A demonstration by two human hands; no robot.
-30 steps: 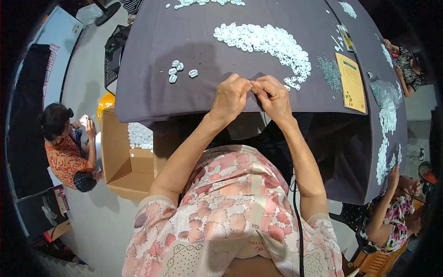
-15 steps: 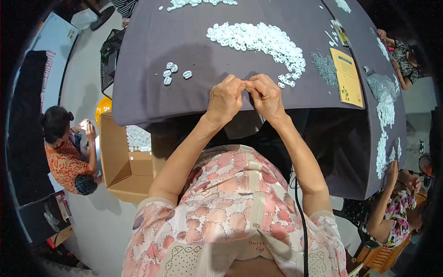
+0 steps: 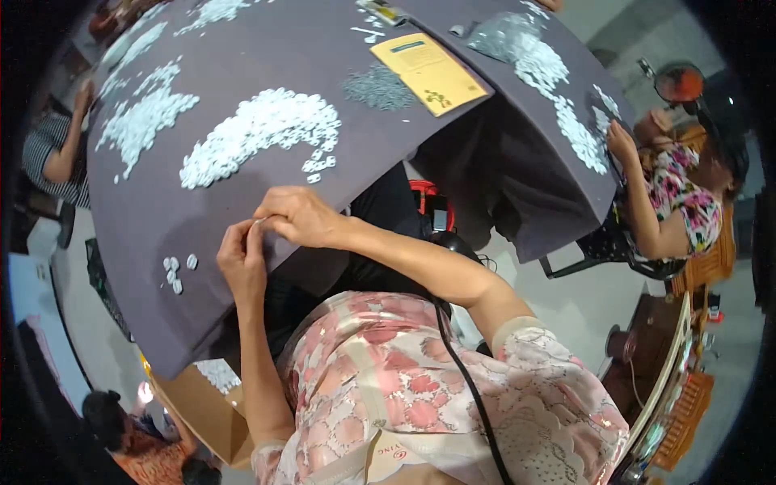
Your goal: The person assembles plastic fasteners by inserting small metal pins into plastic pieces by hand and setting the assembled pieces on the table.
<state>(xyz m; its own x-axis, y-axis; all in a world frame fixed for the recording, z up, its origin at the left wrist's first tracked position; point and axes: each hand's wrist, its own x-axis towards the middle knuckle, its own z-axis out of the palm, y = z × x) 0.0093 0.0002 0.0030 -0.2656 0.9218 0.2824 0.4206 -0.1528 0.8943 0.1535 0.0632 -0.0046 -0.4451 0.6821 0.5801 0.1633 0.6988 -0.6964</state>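
Observation:
My left hand point(image 3: 245, 259) and my right hand point(image 3: 301, 217) meet fingertip to fingertip over the near edge of the table. Both are closed in a pinch around a tiny whitish piece point(image 3: 257, 221), mostly hidden by the fingers. Beyond them, a heap of small white plastic parts with holes point(image 3: 259, 133) curves across the dark cloth, a few strays lying at its right end. To the left of my hands sits a small group of white oval pieces point(image 3: 176, 275). A pile of thin grey screw-like bits point(image 3: 378, 89) lies farther right.
A yellow booklet point(image 3: 432, 73) lies at the table's right edge. Past it, a second cloth-covered table holds a clear plastic bag point(image 3: 505, 39) and more white parts. An open cardboard box point(image 3: 190, 396) stands at lower left. Several people sit around.
My view has swung to the right, so the table and its heaps appear farther left and tilted. My hands remain pinched together, the right one now higher than the left.

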